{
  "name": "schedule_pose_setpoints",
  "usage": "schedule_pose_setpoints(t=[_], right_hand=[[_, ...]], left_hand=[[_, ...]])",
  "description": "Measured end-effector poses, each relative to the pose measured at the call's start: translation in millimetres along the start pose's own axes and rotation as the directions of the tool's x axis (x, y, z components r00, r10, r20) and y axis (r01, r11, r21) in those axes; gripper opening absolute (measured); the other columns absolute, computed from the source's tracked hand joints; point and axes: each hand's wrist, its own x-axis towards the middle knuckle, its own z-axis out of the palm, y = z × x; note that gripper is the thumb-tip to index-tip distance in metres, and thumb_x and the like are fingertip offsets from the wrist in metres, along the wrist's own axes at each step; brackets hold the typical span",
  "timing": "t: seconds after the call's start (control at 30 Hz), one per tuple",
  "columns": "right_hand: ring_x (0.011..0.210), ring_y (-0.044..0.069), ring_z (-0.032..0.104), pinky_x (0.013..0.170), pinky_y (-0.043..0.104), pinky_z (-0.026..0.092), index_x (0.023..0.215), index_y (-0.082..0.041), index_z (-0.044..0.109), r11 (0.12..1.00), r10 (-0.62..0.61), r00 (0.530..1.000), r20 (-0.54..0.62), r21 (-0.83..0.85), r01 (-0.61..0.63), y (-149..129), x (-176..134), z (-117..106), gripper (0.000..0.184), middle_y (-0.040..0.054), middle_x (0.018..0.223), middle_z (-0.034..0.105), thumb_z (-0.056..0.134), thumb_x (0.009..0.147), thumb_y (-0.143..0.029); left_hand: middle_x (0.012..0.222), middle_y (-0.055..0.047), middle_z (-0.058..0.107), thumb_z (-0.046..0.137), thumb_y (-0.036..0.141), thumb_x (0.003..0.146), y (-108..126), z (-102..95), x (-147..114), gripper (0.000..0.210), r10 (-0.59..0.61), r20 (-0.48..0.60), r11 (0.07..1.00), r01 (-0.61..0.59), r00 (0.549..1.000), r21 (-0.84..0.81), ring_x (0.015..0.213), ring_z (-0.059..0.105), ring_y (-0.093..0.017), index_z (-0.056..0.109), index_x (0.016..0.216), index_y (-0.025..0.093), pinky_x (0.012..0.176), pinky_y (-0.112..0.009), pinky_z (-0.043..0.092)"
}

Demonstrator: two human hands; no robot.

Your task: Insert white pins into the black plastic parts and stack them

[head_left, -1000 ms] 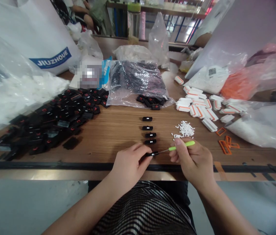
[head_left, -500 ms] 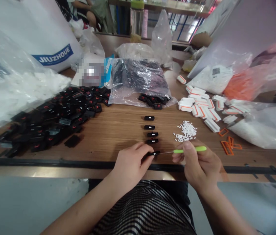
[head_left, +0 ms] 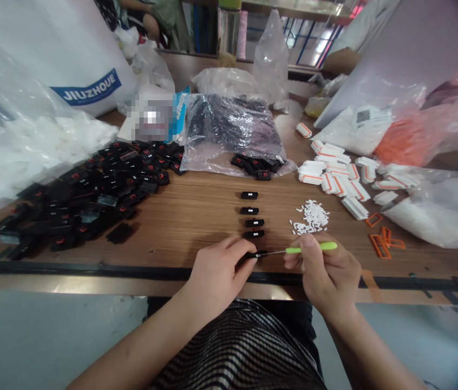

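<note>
My left hand (head_left: 223, 268) pinches a small black connector housing (head_left: 260, 254) near the table's front edge, hiding its left end. A thin metal pick with a bright green handle (head_left: 329, 246) is gripped in my right hand (head_left: 326, 271). The pick's tip reaches the face of the held housing, where a white spot shows. Beyond my left fingers, several black connector housings (head_left: 255, 222) stand in a column, each with white dots on its face. A heap of tiny white pins (head_left: 313, 215) lies just past my right hand.
Many black housings (head_left: 119, 184) are piled at left. White connectors with orange edges (head_left: 340, 181) and loose orange frames (head_left: 380, 246) lie at right. A clear bag of black parts (head_left: 233, 127) sits at the back, with a tall white sack (head_left: 62, 49) behind the pile.
My right hand has shifted slightly left, bringing the green-handled pick closer to the housing. My left hand keeps its hold in the same place. The view has tilted a little.
</note>
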Motion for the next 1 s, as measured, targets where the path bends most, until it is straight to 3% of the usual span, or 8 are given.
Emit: schedule_pose_setpoints(t=[0.17,0.33,0.43,0.57,0.67,0.77,0.87,1.0], right_hand=[[0.048,0.01,0.065,0.05,0.022,0.053,0.076,-0.02,0.065,0.996,-0.026,0.998,0.049,-0.085,0.03,-5,4,-4,0.025,-0.0021,0.062,0.068,0.056,0.097,-0.029],[0.055,0.011,0.068,0.055,0.024,0.053,0.074,-0.02,0.064,0.971,-0.125,0.986,0.109,-0.193,0.145,-11,8,-4,0.027,-0.0019,0.061,0.069,0.054,0.098,-0.028],[0.053,0.011,0.067,0.053,0.025,0.053,0.075,-0.02,0.065,0.99,-0.096,0.992,0.088,-0.095,0.104,-14,10,-4,0.027,-0.0011,0.064,0.069,0.055,0.098,-0.03],[0.049,0.012,0.063,0.049,0.027,0.053,0.071,-0.023,0.066,0.994,0.029,0.998,-0.054,0.11,-0.023,-16,19,-4,0.032,0.0008,0.061,0.067,0.055,0.098,-0.036],[0.047,0.014,0.062,0.045,0.028,0.053,0.072,-0.025,0.066,0.983,0.068,0.992,-0.109,0.178,-0.048,-17,28,-3,0.032,0.0024,0.06,0.067,0.056,0.097,-0.043],[0.044,0.013,0.061,0.043,0.027,0.053,0.077,-0.023,0.065,0.976,0.082,0.987,-0.136,0.213,-0.052,-15,35,1,0.029,0.0016,0.061,0.069,0.061,0.094,-0.046],[0.044,0.011,0.061,0.044,0.024,0.053,0.08,-0.02,0.065,0.963,0.11,0.988,-0.107,0.258,-0.08,-10,39,7,0.028,0.0,0.061,0.069,0.063,0.092,-0.045],[0.046,0.012,0.063,0.045,0.024,0.053,0.079,-0.019,0.064,0.944,0.139,0.988,-0.065,0.31,-0.112,-3,38,11,0.029,0.0001,0.06,0.068,0.064,0.092,-0.044]], left_hand=[[0.095,0.0,0.069,0.062,0.021,0.092,-1,0.0,0,0.01,-0.008,0.015,1.0,0.008,1.0,-0.003,0.074,0.064,-0.015,0.066,0.101,0.023,0.06,-0.026,0.048],[0.091,-0.001,0.069,0.062,0.022,0.092,-1,-0.1,-1,0.009,0.0,0.005,1.0,0.0,1.0,0.014,0.072,0.063,-0.015,0.067,0.1,0.022,0.062,-0.028,0.049],[0.092,-0.001,0.069,0.063,0.022,0.092,-1,1.2,0,0.011,0.0,-0.01,1.0,0.0,1.0,0.02,0.073,0.064,-0.016,0.067,0.102,0.022,0.065,-0.03,0.051],[0.099,-0.002,0.069,0.063,0.022,0.092,1,-2.2,-1,0.011,-0.005,0.008,1.0,0.006,1.0,-0.009,0.072,0.063,-0.014,0.068,0.102,0.022,0.066,-0.029,0.052],[0.103,-0.003,0.068,0.068,0.029,0.089,4,-14.5,-1,0.016,0.009,0.022,0.999,-0.008,1.0,-0.054,0.072,0.062,-0.014,0.068,0.103,0.021,0.067,-0.029,0.053],[0.1,-0.003,0.068,0.06,0.029,0.095,3,-30.3,6,0.013,0.053,-0.022,0.997,-0.054,0.998,-0.062,0.076,0.064,-0.013,0.068,0.102,0.021,0.065,-0.026,0.052],[0.099,-0.002,0.069,0.058,0.021,0.096,-3,-38.4,21,0.011,0.121,-0.001,0.99,-0.121,0.993,0.073,0.082,0.066,-0.015,0.068,0.101,0.021,0.073,-0.029,0.053],[0.104,-0.004,0.069,0.062,0.024,0.094,-10,-31.5,36,0.016,0.182,0.097,0.952,-0.2,0.979,0.231,0.083,0.067,-0.019,0.066,0.109,0.02,0.075,-0.034,0.055]])
